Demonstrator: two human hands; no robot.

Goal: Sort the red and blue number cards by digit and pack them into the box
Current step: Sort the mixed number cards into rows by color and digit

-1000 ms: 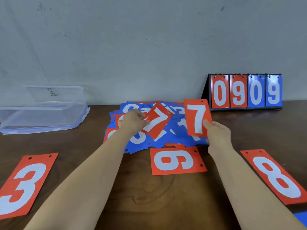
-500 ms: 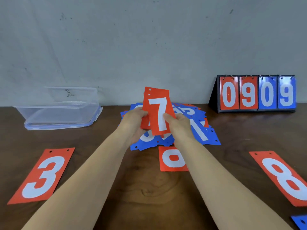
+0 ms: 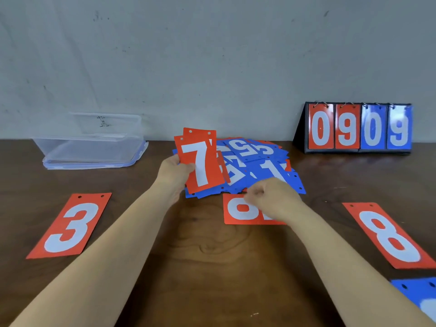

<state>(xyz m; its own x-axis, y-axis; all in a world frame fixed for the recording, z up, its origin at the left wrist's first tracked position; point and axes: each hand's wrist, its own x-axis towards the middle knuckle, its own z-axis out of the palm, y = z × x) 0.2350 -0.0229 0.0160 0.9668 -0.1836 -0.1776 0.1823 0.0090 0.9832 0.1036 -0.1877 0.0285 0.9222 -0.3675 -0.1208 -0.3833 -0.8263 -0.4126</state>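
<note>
My left hand (image 3: 174,173) grips two red 7 cards (image 3: 200,161) stacked together and held upright over the left side of the card pile (image 3: 259,161). The pile is mostly blue cards with some red ones, lying mixed at the table's middle back. My right hand (image 3: 271,197) hovers low at the pile's front edge with curled fingers, partly covering a red 6 card (image 3: 238,211). Whether it pinches a card edge is unclear. A red 3 card (image 3: 70,226) lies front left, a red 8 card (image 3: 389,234) front right. The clear plastic box (image 3: 92,145) stands at the back left.
A flip scoreboard (image 3: 358,128) showing 0 9 0 9 stands at the back right against the wall. A blue card (image 3: 420,296) lies at the bottom right corner. The dark wooden table (image 3: 212,267) shows bare wood between my forearms.
The two red 7 cards were brought together and now sit in my left hand alone. My right hand let go and dropped to the pile's front edge over the 6 card.
</note>
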